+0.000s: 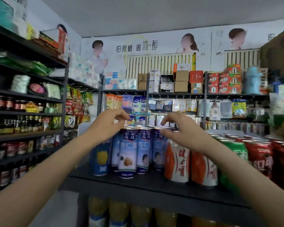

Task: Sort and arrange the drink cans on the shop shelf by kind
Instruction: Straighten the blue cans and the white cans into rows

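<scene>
I see my left hand and right hand loosely curled, holding nothing, above the tall blue-and-white metal cans standing at the left of the black shelf board.

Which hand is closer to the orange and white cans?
The right hand. It hovers just above and left of the orange and white cans, holding nothing. The left hand is farther left, over the blue cans, fingers loosely curled, also empty.
</scene>
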Tool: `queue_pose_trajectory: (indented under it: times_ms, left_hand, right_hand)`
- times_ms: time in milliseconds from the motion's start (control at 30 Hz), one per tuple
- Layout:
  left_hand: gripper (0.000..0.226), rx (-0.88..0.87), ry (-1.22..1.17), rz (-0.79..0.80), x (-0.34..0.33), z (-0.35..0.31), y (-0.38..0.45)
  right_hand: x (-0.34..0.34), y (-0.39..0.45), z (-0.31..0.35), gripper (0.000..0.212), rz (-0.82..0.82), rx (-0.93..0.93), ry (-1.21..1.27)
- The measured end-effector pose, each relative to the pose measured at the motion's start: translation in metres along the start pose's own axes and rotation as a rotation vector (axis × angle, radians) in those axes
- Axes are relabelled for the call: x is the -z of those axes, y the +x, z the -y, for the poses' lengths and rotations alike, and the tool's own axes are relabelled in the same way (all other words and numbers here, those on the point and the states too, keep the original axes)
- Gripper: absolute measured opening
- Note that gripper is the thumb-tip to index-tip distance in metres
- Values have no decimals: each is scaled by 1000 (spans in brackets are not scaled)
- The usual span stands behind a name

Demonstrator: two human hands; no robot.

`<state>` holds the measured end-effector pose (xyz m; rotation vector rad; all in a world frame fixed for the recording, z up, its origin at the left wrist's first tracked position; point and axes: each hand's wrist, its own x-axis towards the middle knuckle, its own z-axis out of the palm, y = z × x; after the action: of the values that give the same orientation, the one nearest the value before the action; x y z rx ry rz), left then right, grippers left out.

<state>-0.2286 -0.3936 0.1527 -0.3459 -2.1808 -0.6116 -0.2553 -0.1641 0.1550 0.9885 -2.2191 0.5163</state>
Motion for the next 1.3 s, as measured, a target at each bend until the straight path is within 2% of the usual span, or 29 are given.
queue_pose_trajectory:
  times_ms: [133,233,367,567,700,767,867,1033,1200,1300]
  left_hand:
    - [19,-36,22,83,31,44,8]
    - [18,-71,15,231,43,70,12]
    - [16,-106,-77,329,43,88,9]
    - [27,-126,-74,328,39,99,2]
    - [24,-23,-349,172,53,110,5]
    - [20,43,-418,119,60,123,8]
    - [28,54,-315,204,53,140,6]
    - [35,-26,-99,253,39,158,11]
    - [28,16,-237,423,36,164,27]
    - [35,6,-161,495,30,171,30]
  right_hand:
    - [-38,30,41,33,19,-27,54]
    - [-61,38,61,48,91,-47,-24]
    - [-73,40,71,48,64,-135,-89]
    - [-93,41,75,51,20,-155,-353]
    - [-89,51,88,44,-140,-45,-265]
    - [-88,65,99,44,-11,-6,-235]
    - [-96,84,111,43,198,-9,-245]
    - [-106,91,114,39,235,11,-339]
    - [-100,98,118,46,301,-19,-316]
    - [-103,98,119,51,322,-9,-359]
